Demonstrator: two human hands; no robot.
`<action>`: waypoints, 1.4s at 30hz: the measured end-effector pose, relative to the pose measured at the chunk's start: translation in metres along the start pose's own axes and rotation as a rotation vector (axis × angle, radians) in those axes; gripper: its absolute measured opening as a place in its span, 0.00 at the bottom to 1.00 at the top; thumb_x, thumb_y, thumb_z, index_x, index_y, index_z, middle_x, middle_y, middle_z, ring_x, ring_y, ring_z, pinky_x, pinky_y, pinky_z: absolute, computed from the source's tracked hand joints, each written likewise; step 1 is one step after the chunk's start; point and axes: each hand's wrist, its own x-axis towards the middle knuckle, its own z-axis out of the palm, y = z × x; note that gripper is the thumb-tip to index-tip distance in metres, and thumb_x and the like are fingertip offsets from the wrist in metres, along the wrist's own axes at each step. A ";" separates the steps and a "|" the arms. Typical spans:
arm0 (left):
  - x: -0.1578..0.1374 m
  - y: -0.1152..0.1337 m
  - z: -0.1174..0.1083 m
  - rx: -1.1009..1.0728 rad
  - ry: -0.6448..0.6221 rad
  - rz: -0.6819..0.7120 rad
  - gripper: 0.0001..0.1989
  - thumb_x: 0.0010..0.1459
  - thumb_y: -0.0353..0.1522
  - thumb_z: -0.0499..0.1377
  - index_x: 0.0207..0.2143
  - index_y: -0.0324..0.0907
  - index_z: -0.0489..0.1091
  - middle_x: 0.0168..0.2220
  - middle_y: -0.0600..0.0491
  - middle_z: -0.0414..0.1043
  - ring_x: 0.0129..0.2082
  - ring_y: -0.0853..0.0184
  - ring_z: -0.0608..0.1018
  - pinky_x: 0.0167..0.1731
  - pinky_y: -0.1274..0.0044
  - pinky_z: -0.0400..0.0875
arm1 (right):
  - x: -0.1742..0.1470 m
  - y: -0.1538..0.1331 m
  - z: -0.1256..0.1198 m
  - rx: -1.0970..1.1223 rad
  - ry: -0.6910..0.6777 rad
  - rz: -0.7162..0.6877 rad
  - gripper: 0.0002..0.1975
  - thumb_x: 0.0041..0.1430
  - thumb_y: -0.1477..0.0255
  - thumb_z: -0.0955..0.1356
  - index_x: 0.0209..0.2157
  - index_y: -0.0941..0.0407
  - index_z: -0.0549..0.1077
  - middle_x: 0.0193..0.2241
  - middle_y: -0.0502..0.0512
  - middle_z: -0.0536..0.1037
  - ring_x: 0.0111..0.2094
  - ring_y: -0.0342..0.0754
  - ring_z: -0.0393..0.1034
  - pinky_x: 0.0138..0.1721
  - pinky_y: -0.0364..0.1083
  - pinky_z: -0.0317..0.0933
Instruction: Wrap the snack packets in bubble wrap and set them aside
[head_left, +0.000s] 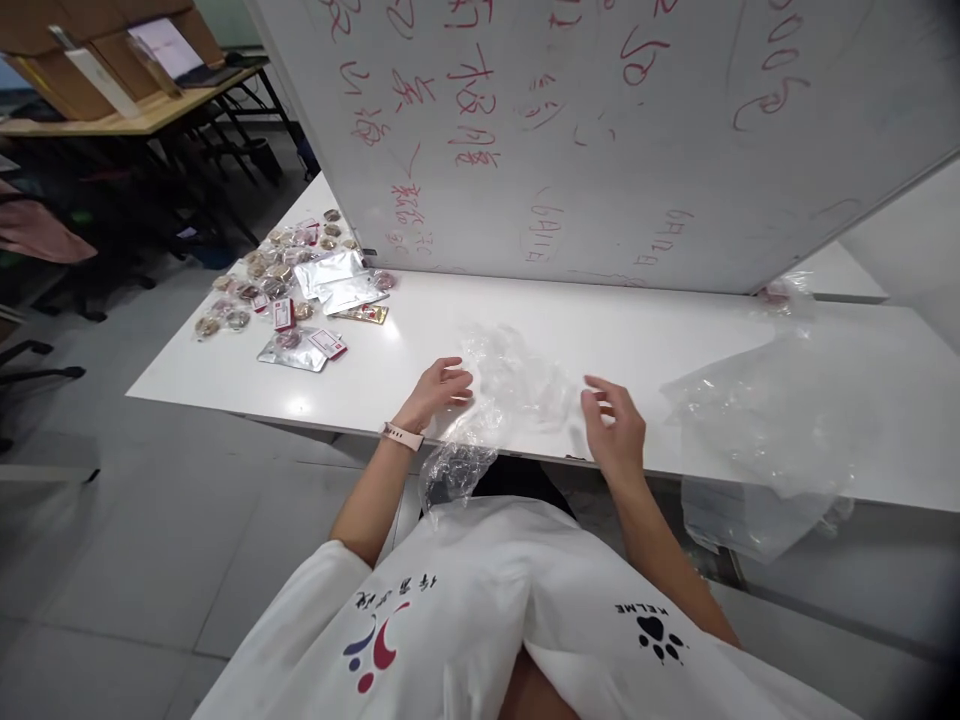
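Observation:
A crumpled sheet of clear plastic (517,380) lies on the white table in front of me, one end hanging over the near edge. At its left side is my left hand (441,388), fingers curved and apart, close to the plastic; whether it touches is unclear. On the other side my right hand (615,425) hovers with its fingers loosely bent and apart, a small gap from the plastic. I see nothing held in either hand.
A large clear plastic bag (780,430) drapes over the table's right end. Silver pouches (330,280) and several small wrapped packets (255,275) are piled at the left. A whiteboard (570,150) with red writing stands along the back of the white table (225,380).

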 end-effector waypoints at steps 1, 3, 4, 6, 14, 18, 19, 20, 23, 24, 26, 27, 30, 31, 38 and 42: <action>0.003 -0.002 0.009 0.024 -0.015 -0.001 0.33 0.54 0.37 0.68 0.59 0.42 0.61 0.52 0.40 0.69 0.37 0.65 0.80 0.42 0.66 0.77 | 0.005 0.006 0.003 -0.058 0.050 0.096 0.28 0.64 0.54 0.62 0.60 0.53 0.67 0.54 0.63 0.74 0.49 0.57 0.70 0.48 0.58 0.67; 0.008 -0.007 0.031 0.033 -0.060 0.019 0.40 0.50 0.32 0.70 0.63 0.44 0.58 0.49 0.43 0.70 0.34 0.68 0.79 0.41 0.67 0.76 | 0.015 0.016 0.016 -0.121 0.002 0.166 0.39 0.56 0.51 0.68 0.64 0.56 0.62 0.53 0.65 0.74 0.49 0.60 0.69 0.52 0.62 0.63; 0.011 -0.010 0.042 0.001 -0.089 0.032 0.45 0.47 0.30 0.72 0.65 0.46 0.55 0.49 0.45 0.71 0.33 0.69 0.78 0.41 0.68 0.76 | 0.020 0.018 0.025 -0.087 -0.060 0.163 0.43 0.52 0.51 0.70 0.65 0.57 0.61 0.51 0.65 0.75 0.49 0.60 0.69 0.52 0.62 0.62; 0.015 -0.014 0.059 -0.166 -0.153 0.035 0.50 0.45 0.30 0.73 0.67 0.50 0.53 0.48 0.47 0.71 0.34 0.69 0.79 0.43 0.69 0.75 | 0.026 0.015 0.040 0.127 -0.150 0.161 0.43 0.50 0.52 0.71 0.64 0.56 0.62 0.47 0.62 0.76 0.45 0.56 0.70 0.50 0.58 0.65; -0.007 -0.009 0.077 -0.941 -0.321 -0.105 0.32 0.58 0.54 0.58 0.58 0.44 0.66 0.49 0.43 0.75 0.52 0.52 0.78 0.52 0.58 0.71 | 0.033 -0.029 0.011 0.892 -0.457 0.220 0.26 0.43 0.57 0.78 0.47 0.46 0.78 0.39 0.51 0.78 0.36 0.48 0.73 0.34 0.47 0.70; -0.015 -0.007 0.085 -0.889 -0.421 -0.124 0.26 0.59 0.49 0.60 0.50 0.39 0.72 0.48 0.43 0.77 0.54 0.50 0.76 0.55 0.60 0.70 | 0.034 -0.039 -0.009 0.716 -0.482 0.105 0.21 0.50 0.62 0.76 0.47 0.48 0.80 0.41 0.51 0.77 0.36 0.45 0.72 0.35 0.45 0.70; -0.014 -0.007 0.082 -0.862 -0.400 -0.111 0.20 0.59 0.43 0.63 0.47 0.38 0.73 0.47 0.44 0.78 0.52 0.53 0.78 0.54 0.63 0.71 | 0.035 -0.037 -0.014 0.693 -0.398 0.075 0.20 0.51 0.63 0.76 0.47 0.49 0.80 0.41 0.51 0.76 0.36 0.44 0.71 0.36 0.45 0.70; -0.011 -0.008 0.076 -0.836 -0.351 -0.088 0.14 0.58 0.37 0.64 0.44 0.38 0.74 0.44 0.45 0.79 0.49 0.57 0.79 0.53 0.66 0.72 | 0.036 -0.032 -0.020 0.685 -0.292 0.063 0.19 0.50 0.64 0.76 0.45 0.50 0.81 0.39 0.50 0.76 0.34 0.42 0.70 0.36 0.45 0.69; 0.000 -0.006 0.045 -0.724 -0.104 0.002 0.08 0.53 0.28 0.67 0.36 0.38 0.73 0.34 0.51 0.78 0.38 0.67 0.81 0.44 0.76 0.75 | 0.047 -0.008 -0.035 0.691 0.002 0.113 0.19 0.46 0.65 0.77 0.42 0.52 0.82 0.29 0.48 0.74 0.28 0.40 0.67 0.31 0.43 0.68; 0.003 -0.005 0.035 -0.667 -0.022 0.034 0.08 0.51 0.27 0.67 0.35 0.38 0.73 0.32 0.52 0.78 0.34 0.69 0.80 0.40 0.79 0.75 | 0.052 0.001 -0.040 0.685 0.074 0.127 0.20 0.44 0.66 0.78 0.42 0.53 0.82 0.28 0.48 0.74 0.27 0.40 0.66 0.28 0.42 0.66; 0.008 -0.002 0.016 -0.527 0.118 0.109 0.09 0.49 0.28 0.68 0.34 0.38 0.73 0.29 0.53 0.76 0.30 0.72 0.78 0.32 0.82 0.73 | 0.063 0.017 -0.046 0.652 0.193 0.125 0.21 0.41 0.66 0.78 0.41 0.54 0.81 0.28 0.49 0.74 0.26 0.39 0.64 0.25 0.41 0.63; 0.011 -0.001 0.009 -0.458 0.184 0.153 0.10 0.49 0.28 0.68 0.34 0.38 0.72 0.28 0.54 0.76 0.28 0.72 0.77 0.29 0.82 0.71 | 0.068 0.023 -0.047 0.627 0.245 0.116 0.21 0.40 0.66 0.77 0.40 0.54 0.81 0.29 0.49 0.74 0.25 0.39 0.63 0.23 0.41 0.61; 0.017 -0.001 -0.002 -0.268 0.360 0.266 0.09 0.49 0.28 0.65 0.34 0.39 0.71 0.25 0.55 0.74 0.24 0.73 0.74 0.23 0.83 0.66 | 0.076 0.040 -0.048 0.512 0.368 0.087 0.18 0.44 0.67 0.74 0.40 0.54 0.81 0.31 0.50 0.73 0.23 0.37 0.60 0.22 0.41 0.58; 0.018 -0.002 -0.005 -0.210 0.396 0.284 0.09 0.49 0.28 0.63 0.35 0.39 0.70 0.24 0.55 0.74 0.23 0.73 0.73 0.22 0.83 0.64 | 0.076 0.046 -0.049 0.441 0.397 0.076 0.17 0.46 0.67 0.73 0.40 0.55 0.81 0.32 0.51 0.73 0.22 0.37 0.60 0.22 0.42 0.59; 0.020 -0.011 -0.033 0.143 0.668 0.226 0.14 0.53 0.27 0.54 0.44 0.42 0.67 0.35 0.50 0.75 0.28 0.66 0.77 0.31 0.72 0.74 | 0.052 0.084 -0.083 -0.400 0.546 0.016 0.15 0.57 0.69 0.66 0.43 0.56 0.80 0.41 0.65 0.72 0.43 0.63 0.68 0.46 0.67 0.61; 0.023 0.003 -0.049 0.742 0.868 0.282 0.17 0.56 0.29 0.56 0.49 0.43 0.70 0.54 0.42 0.70 0.60 0.50 0.68 0.58 0.54 0.62 | 0.052 0.056 -0.068 -0.524 0.454 -0.146 0.21 0.62 0.64 0.65 0.53 0.58 0.75 0.52 0.68 0.71 0.56 0.68 0.61 0.54 0.70 0.54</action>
